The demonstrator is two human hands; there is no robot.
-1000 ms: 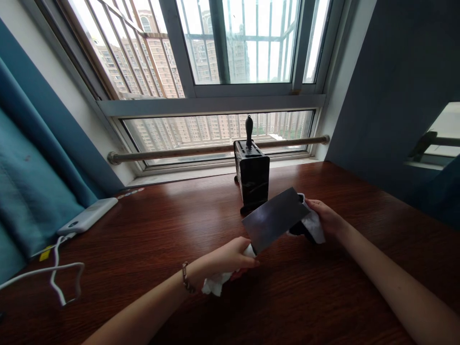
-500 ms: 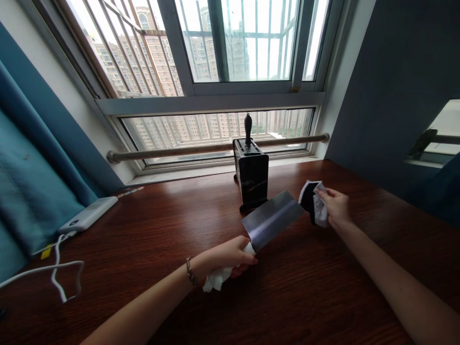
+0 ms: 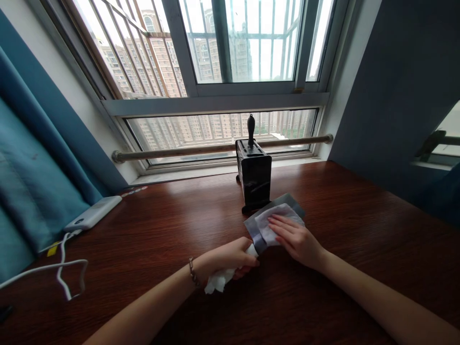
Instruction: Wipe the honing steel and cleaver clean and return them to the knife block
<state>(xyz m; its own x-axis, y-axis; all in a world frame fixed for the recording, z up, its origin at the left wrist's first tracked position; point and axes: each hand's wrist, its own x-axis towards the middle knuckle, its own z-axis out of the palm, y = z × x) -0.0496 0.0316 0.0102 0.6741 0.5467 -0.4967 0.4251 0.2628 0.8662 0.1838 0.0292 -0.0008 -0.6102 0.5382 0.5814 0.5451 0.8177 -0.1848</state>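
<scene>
A broad steel cleaver (image 3: 292,201) lies nearly flat over the dark wooden table (image 3: 151,239), blade pointing away to the right. My left hand (image 3: 226,258) is closed round its handle, which is wrapped in white tissue (image 3: 218,281). My right hand (image 3: 294,237) rests with fingers stretched flat on a white paper towel (image 3: 273,220) that covers most of the blade. Just behind the blade stands a black knife block (image 3: 254,176) with one dark handle sticking up.
A white power bank (image 3: 94,213) lies at the table's left, its white cable (image 3: 61,268) looping toward the front edge. Blue curtain hangs at left, a dark blue wall at right. A window with a metal rail runs behind the table.
My right hand came back from the blade's far tip and now presses the paper towel flat on the blade. The blade has dropped lower. The left hand stayed put.
</scene>
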